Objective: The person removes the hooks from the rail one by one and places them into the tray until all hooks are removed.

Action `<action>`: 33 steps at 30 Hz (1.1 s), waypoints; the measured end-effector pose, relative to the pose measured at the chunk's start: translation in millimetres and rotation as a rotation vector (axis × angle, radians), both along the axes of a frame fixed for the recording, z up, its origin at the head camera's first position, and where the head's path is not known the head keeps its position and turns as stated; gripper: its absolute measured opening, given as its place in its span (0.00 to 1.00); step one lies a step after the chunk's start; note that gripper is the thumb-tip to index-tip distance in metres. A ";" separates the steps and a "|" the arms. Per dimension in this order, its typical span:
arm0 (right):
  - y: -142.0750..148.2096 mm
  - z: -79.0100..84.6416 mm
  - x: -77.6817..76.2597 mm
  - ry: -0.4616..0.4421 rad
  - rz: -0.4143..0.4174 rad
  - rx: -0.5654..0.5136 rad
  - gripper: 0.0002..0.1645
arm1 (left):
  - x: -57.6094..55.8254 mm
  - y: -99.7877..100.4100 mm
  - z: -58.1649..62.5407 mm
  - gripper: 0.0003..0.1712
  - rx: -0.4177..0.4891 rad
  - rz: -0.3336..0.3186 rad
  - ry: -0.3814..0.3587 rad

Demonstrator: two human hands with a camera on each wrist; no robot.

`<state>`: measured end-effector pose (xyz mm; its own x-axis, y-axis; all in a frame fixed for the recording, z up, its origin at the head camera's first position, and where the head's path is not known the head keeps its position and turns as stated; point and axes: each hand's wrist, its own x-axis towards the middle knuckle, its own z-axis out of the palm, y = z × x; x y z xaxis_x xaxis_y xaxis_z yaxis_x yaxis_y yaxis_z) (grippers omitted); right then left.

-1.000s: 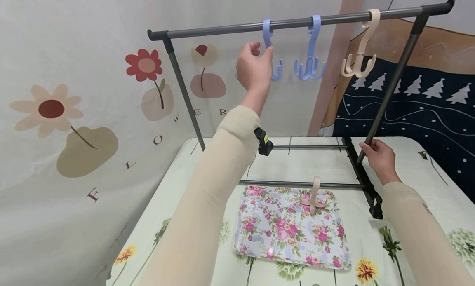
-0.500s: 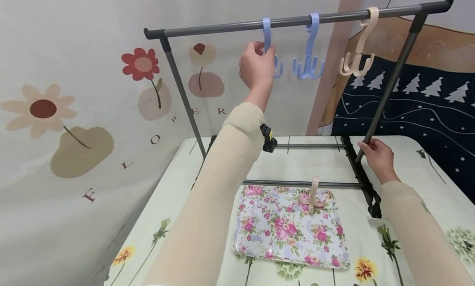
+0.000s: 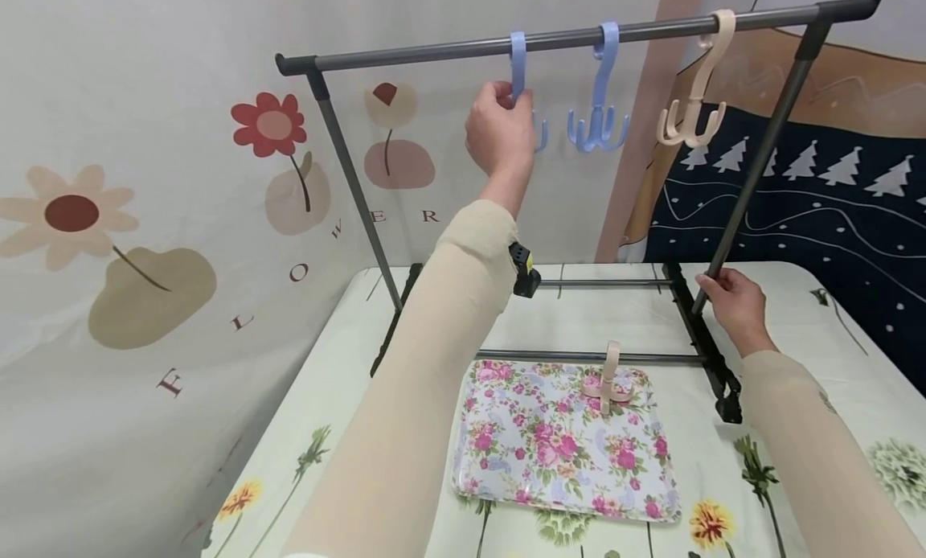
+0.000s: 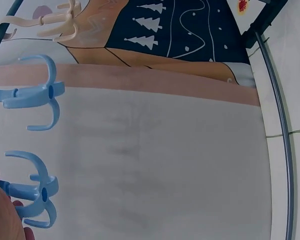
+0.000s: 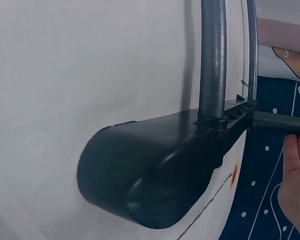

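Observation:
My left hand (image 3: 499, 132) is raised to a blue four-prong hook (image 3: 518, 59) on the top bar (image 3: 434, 55) of a dark metal clothes rack. Its fingers and thumb pinch the hook's stem; the prongs (image 4: 44, 192) show past the fingers in the left wrist view. To the right on the same bar hang a second blue hook (image 3: 599, 100) and a beige hook (image 3: 702, 84). Low down, my right hand (image 3: 736, 307) grips the rack's right post (image 3: 748, 188) just above its black foot (image 3: 698, 341). In the right wrist view its fingers (image 5: 292, 155) touch that post.
A folded floral-print item (image 3: 550, 453) lies in front of the rack with another beige hook (image 3: 609, 381) on it. Two lower bars (image 3: 593, 356) join the feet near the table surface. Printed curtains (image 3: 181, 180) hang behind and to the left.
My left hand has closed around the blue hook's stem, and the hook has turned so its prongs are more hidden behind the hand. The right hand stays on the post.

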<state>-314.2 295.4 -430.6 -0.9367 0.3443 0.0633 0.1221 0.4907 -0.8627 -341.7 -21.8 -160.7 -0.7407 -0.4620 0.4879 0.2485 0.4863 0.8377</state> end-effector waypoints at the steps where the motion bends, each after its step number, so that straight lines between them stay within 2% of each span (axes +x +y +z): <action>1: 0.4 0.2 0.4 0.001 0.002 0.000 0.33 | 0.3 -0.1 -0.5 0.12 0.003 -0.005 0.000; 7: 0.3 -0.3 1.9 0.011 0.009 -0.004 0.33 | 0.2 -0.2 -2.3 0.15 0.015 -0.025 -0.009; 19: -0.7 1.5 3.6 0.008 0.018 -0.001 0.33 | -0.5 1.4 -3.7 0.11 -0.004 0.030 0.028; 24: -1.3 2.1 3.7 0.007 0.016 0.002 0.33 | 1.3 -0.8 -3.9 0.11 0.008 0.015 0.045; 27: -1.9 1.9 4.2 0.005 0.014 0.004 0.34 | 2.9 -3.1 -2.2 0.11 0.007 0.016 0.048; 33: -3.7 1.5 4.2 0.012 0.006 0.008 0.33 | 5.3 -8.2 6.6 0.10 -0.043 0.068 0.031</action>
